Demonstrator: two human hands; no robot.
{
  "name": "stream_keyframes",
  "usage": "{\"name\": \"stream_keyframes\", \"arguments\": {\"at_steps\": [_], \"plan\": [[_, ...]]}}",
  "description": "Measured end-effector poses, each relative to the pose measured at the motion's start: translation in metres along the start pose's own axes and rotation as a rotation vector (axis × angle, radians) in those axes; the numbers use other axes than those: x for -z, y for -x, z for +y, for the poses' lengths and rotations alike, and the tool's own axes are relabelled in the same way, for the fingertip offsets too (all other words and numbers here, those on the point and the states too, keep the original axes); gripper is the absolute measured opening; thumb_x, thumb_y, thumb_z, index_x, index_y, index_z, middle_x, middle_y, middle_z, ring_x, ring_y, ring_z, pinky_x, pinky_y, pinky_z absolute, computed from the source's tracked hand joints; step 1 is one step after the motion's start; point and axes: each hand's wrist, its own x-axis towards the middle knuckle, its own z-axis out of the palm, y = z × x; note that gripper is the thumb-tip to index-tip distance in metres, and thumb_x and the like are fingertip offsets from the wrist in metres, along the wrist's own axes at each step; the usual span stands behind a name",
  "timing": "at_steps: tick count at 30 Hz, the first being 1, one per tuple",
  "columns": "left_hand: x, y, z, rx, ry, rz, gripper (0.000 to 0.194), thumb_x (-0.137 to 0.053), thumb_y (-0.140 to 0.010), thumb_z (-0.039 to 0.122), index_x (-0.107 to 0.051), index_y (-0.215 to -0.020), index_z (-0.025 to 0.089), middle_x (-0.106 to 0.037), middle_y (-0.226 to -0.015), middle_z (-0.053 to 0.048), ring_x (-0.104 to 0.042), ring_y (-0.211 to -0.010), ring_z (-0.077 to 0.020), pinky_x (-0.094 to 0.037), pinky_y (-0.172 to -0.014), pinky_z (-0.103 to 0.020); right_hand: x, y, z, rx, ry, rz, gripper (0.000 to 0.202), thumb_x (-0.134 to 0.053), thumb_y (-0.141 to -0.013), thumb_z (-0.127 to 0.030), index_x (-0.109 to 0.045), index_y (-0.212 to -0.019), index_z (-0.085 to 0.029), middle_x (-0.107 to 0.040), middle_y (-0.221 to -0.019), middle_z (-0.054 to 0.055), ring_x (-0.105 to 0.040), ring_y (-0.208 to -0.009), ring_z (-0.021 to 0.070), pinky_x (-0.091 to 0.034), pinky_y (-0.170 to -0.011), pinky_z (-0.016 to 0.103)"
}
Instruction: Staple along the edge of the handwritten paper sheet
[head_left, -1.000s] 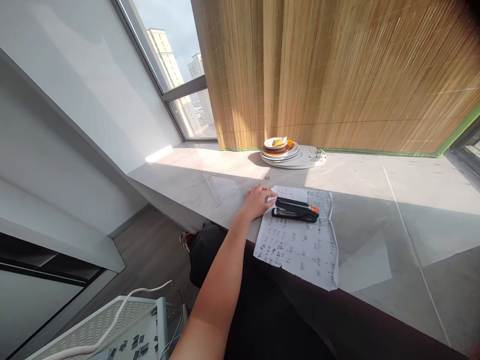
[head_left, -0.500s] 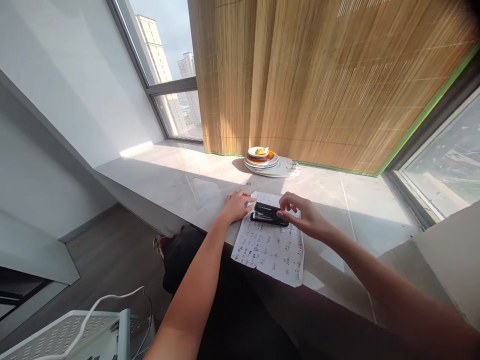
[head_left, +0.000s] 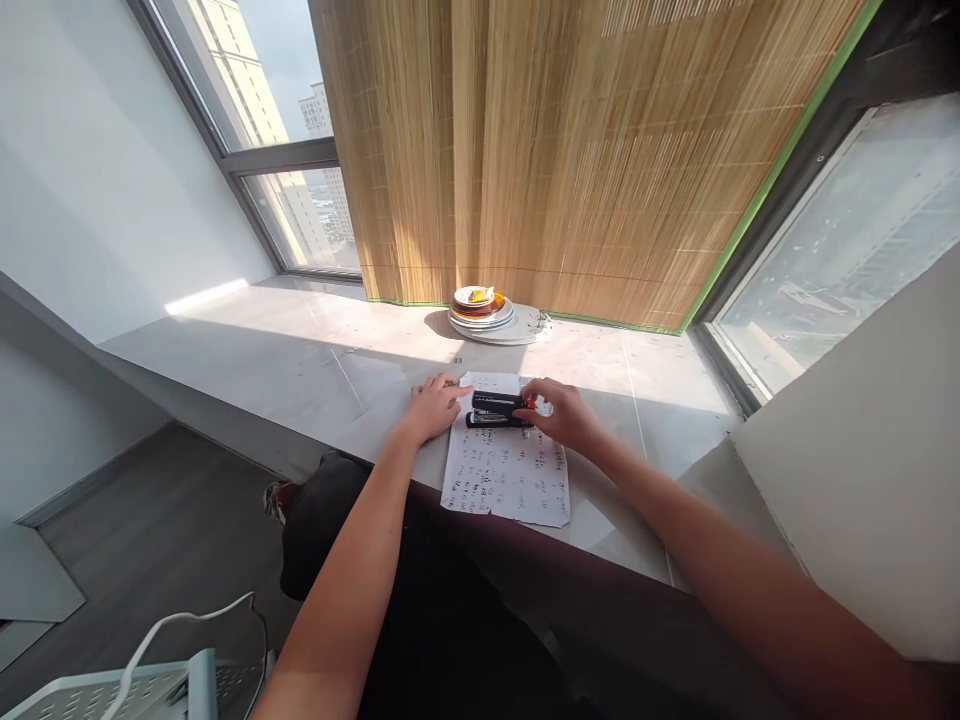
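Note:
A sheet of paper (head_left: 510,478) covered in handwriting lies on the pale stone sill close to its front edge. On its upper part rests a black stapler (head_left: 495,408), its top arm raised a little from its base at the left end. My right hand (head_left: 559,412) grips the stapler's right end between thumb and fingers, and a bit of red shows there. Beside the paper's upper left edge, my left hand (head_left: 435,405) lies on the sill with its fingers apart, the index fingertip at the paper's edge.
Stacked plates (head_left: 480,318) with orange and brown ones among them stand at the back of the sill (head_left: 277,350), on a large white plate (head_left: 529,325). Behind hangs a bamboo blind (head_left: 525,150). A white perforated rack (head_left: 112,690) with a cable is at lower left.
The view has swung to the right, so everything appears further left. My right hand has closed on the stapler's right end, and red now shows by its fingers.

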Motion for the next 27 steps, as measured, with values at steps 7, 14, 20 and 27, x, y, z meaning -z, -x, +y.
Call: {"name": "stream_keyframes", "arguments": {"at_steps": [7,14,20,27], "plan": [[-0.004,-0.004,-0.004,0.027,0.093,0.016,0.058,-0.036,-0.102,0.012,-0.071,-0.139,0.039,-0.057,-0.146,-0.004,-0.045,-0.141,-0.0316,-0.033,-0.118,-0.054,0.006,0.000,0.011,0.015,-0.133,0.154,0.032,-0.063,-0.099,-0.034,-0.077,-0.071,-0.026,-0.082,-0.090,0.005,-0.073,-0.088,0.0262,-0.057,-0.082,0.044],[-0.012,-0.009,-0.015,0.011,0.220,0.143,0.069,-0.037,-0.084,-0.006,-0.077,-0.129,0.028,-0.066,-0.140,-0.004,-0.055,-0.135,-0.0305,-0.040,-0.116,-0.049,0.005,0.000,0.006,0.051,-0.220,0.195,0.032,-0.063,-0.100,-0.031,-0.079,-0.072,-0.028,-0.081,-0.089,0.004,-0.070,-0.086,0.0245,-0.055,-0.085,0.046],[-0.019,-0.016,-0.019,0.021,0.354,0.302,0.062,-0.040,-0.081,-0.005,-0.079,-0.120,0.024,-0.071,-0.127,-0.006,-0.064,-0.120,-0.0286,-0.049,-0.111,-0.043,-0.002,-0.004,0.009,0.082,-0.136,0.148,0.036,-0.060,-0.093,-0.021,-0.066,-0.058,-0.026,-0.079,-0.090,0.003,-0.063,-0.086,0.0249,-0.052,-0.079,0.044],[-0.022,-0.019,-0.024,0.106,0.573,0.458,0.047,-0.045,-0.082,-0.001,-0.078,-0.110,0.019,-0.073,-0.116,-0.010,-0.066,-0.106,-0.0285,-0.053,-0.104,-0.043,-0.011,-0.006,0.011,0.094,-0.132,0.151,0.038,-0.059,-0.092,-0.021,-0.054,-0.054,-0.024,-0.078,-0.089,0.004,-0.059,-0.083,0.0236,-0.050,-0.077,0.042]]}}
